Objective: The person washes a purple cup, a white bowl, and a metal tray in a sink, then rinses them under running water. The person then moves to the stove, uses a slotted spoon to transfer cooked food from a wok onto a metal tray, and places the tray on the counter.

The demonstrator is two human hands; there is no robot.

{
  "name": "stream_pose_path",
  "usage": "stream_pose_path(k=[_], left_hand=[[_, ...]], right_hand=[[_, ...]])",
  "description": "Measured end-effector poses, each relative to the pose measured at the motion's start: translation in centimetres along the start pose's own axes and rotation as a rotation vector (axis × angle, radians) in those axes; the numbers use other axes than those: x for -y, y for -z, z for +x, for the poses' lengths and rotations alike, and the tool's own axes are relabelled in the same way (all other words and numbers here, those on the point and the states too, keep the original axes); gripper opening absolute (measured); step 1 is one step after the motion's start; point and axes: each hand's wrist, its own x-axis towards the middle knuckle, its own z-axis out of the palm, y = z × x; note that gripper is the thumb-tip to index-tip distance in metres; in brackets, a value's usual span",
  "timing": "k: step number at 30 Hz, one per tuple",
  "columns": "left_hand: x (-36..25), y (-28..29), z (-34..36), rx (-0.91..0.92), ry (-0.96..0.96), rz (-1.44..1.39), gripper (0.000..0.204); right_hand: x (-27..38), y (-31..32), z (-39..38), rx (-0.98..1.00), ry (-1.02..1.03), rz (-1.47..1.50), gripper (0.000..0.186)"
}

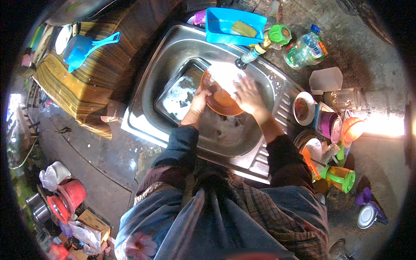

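Note:
An orange-brown round dish [223, 102], plate or shallow bowl, is held over the metal sink [149, 82]. My left hand [199, 100] grips its left rim, thumb on the inner side. On the dish's right side lies my right hand [249, 93], fingers stretched out flat. Bright glare washes out the dish's upper part and some of my right fingertips, so I cannot tell if foam or running water is there. Just beyond the dish is the tap [248, 57]. A rectangular tub [167, 102] with sudsy water sits in the sink, left of the dish.
Behind the sink stand a blue tray [212, 30] holding a sponge-like block and a plastic bottle [305, 52]. Bowls, including a white one [310, 110], and cups crowd the right side. A blue dipper [80, 50] rests on the striped-cloth table [97, 97] at left.

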Motion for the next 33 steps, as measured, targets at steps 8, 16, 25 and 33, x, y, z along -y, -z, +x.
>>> stream_pose_path(k=[8, 16, 25, 33], left_hand=[[-1.3, -5.5, -1.1, 0.123, -0.359, 0.107, 0.058], [-4.4, 2.0, 0.8, -0.006, -0.007, -0.26, 0.054], [-2.6, -1.1, 1.8, -0.117, -0.385, 1.386, 0.058], [1.4, -7.4, 1.3, 0.39, -0.686, 1.58, 0.059]], right_hand=[[4.8, -1.6, 5.9, -0.346, -0.225, 0.251, 0.049], [3.3, -3.1, -0.5, -0.311, -0.296, 0.537, 0.057], [0.2, -5.0, -2.7, -0.353, -0.453, 2.157, 0.046], [2.1, -5.3, -6.1, -0.206, -0.707, 2.154, 0.046]])
